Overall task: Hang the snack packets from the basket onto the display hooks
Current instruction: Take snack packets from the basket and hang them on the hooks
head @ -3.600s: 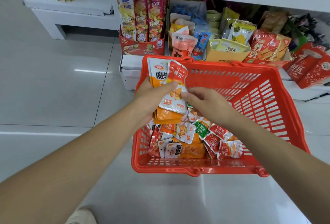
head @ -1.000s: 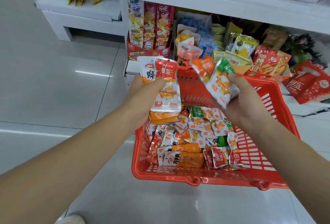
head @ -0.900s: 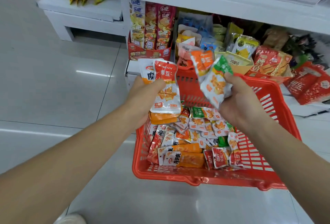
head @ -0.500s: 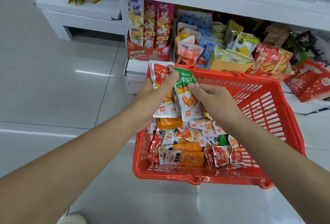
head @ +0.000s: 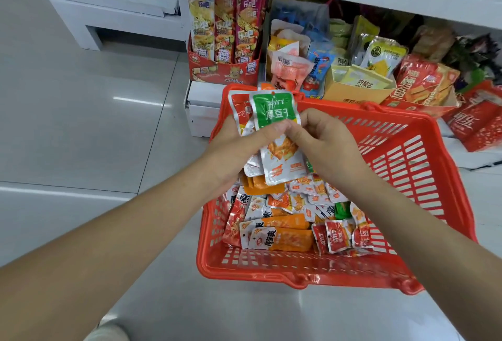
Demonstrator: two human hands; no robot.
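My left hand (head: 233, 150) holds the packets (head: 238, 114), holes up for hooking. My right hand (head: 324, 143) pinches the green packet (head: 273, 112) against them

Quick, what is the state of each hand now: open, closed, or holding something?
Left hand: holds a stack of snack packets, thumb across the green-topped packet in front.
Right hand: pinches that green-topped packet.

- Reaches in bare with the left forearm (head: 114, 234), from lower left up to frame centre.
- Grips a fan of packets (head: 271, 115) in the left hand (head: 231, 150), fingers curled behind, thumb across the front.
- Comes in with the right forearm (head: 402, 232) from lower right.
- Pinches the frontmost of them with the right hand (head: 326, 145), fingers curled, thumb beside the left thumb.
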